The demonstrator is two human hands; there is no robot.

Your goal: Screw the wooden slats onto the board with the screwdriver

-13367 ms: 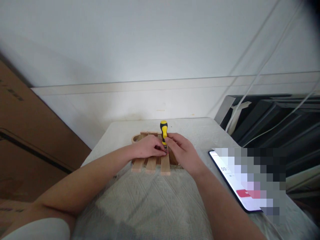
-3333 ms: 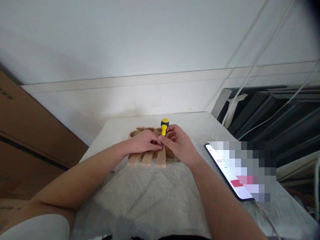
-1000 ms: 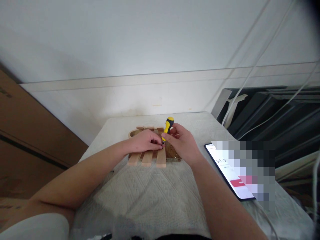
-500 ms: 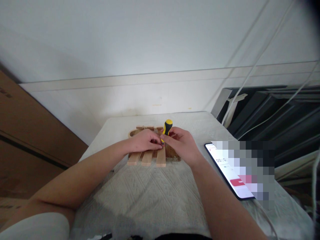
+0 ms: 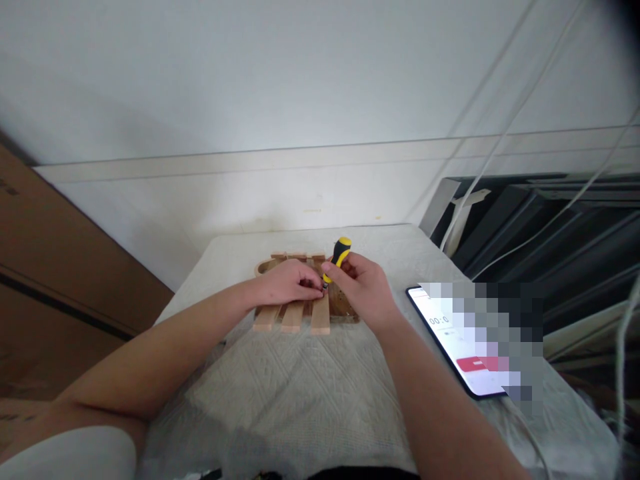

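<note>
A small wooden slatted piece (image 5: 293, 317) lies on a white quilted cloth (image 5: 310, 387). My right hand (image 5: 363, 290) is closed round a short screwdriver with a yellow and black handle (image 5: 341, 250), tilted to the right, its tip down at the rightmost slat. My left hand (image 5: 287, 283) rests on the slats, its thumb and finger pinched right at the screwdriver tip; what they pinch is too small to make out.
A phone (image 5: 463, 343) with a lit screen lies to the right on the cloth, a cable running from it. Dark panels (image 5: 550, 233) lean at the right, white cords hang there, and a brown cardboard box (image 5: 60, 280) stands at the left. A white wall is behind.
The screwdriver handle has rocked between upright and tilted right, and now leans right again. Both hands stay at the same slat. The view has shifted slightly.
</note>
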